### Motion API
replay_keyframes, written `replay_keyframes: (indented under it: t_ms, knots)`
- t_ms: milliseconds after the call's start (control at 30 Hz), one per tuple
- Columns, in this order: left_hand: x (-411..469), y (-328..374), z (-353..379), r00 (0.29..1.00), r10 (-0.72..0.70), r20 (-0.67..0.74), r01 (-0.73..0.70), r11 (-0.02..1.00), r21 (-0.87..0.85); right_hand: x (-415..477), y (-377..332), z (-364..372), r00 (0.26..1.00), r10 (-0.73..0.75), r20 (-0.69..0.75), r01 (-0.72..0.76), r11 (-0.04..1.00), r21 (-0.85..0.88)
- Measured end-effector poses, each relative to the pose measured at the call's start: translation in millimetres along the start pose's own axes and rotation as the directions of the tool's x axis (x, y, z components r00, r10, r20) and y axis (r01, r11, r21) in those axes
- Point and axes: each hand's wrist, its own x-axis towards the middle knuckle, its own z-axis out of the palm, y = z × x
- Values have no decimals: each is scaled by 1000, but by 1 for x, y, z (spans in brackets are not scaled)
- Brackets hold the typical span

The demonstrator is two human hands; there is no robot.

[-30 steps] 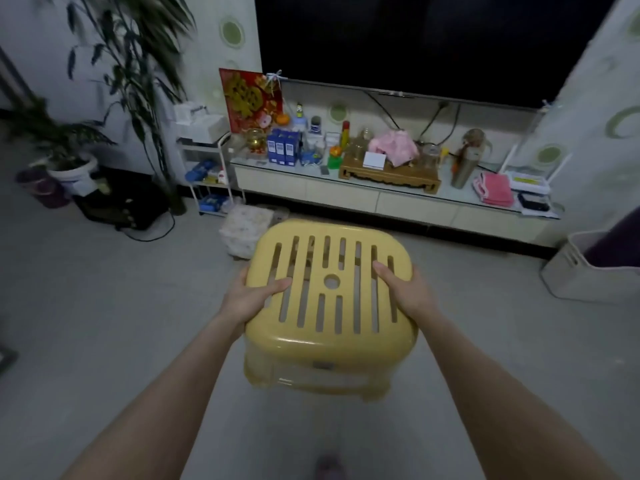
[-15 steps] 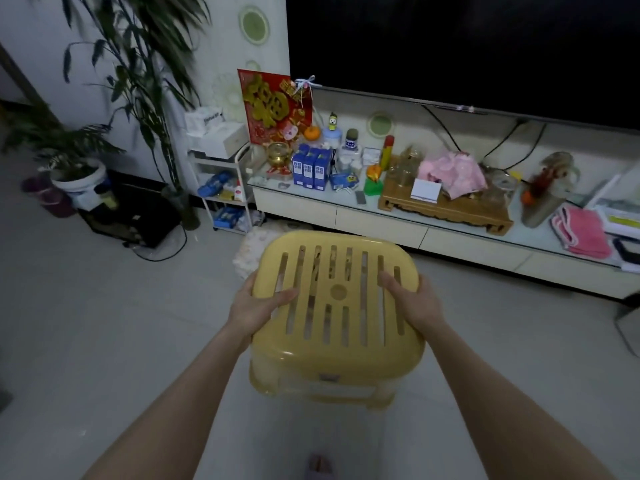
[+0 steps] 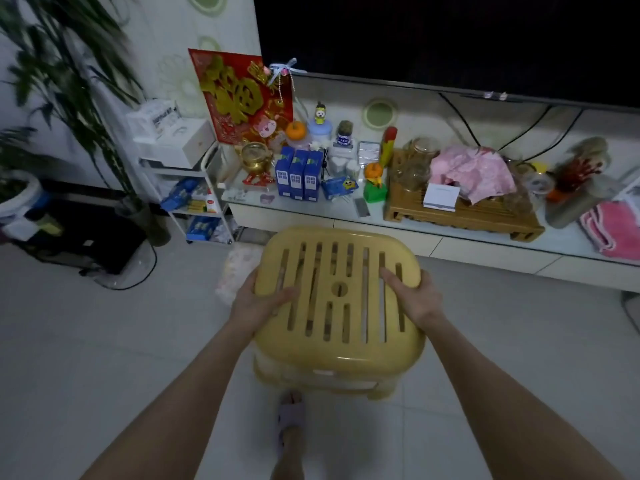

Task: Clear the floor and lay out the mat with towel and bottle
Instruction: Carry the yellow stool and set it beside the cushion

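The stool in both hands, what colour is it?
Pale yellow plastic stool with a slotted top, seen in the head view.

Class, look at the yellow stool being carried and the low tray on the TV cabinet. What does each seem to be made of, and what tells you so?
Stool: probably moulded plastic, smooth and slightly glossy, judging by the one-piece slotted seat, the rounded corners and the sheen on its front edge.
Tray: likely wood or bamboo with a warm tan finish; it has slats on top and squared, carved feet. The grain is too blurred to confirm.
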Motion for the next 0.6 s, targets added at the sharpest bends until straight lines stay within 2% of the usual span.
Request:
replay_keyframes:
  t_ms: [300,600]
  knots:
    - [133,5,-5,993,-60,104,45,989,141,85,-16,57,991,101,-84,-102,995,-8]
    - [239,-46,19,991,-83,105,57,972,229,170,21,106,976,180,-123,-188,980,-60]
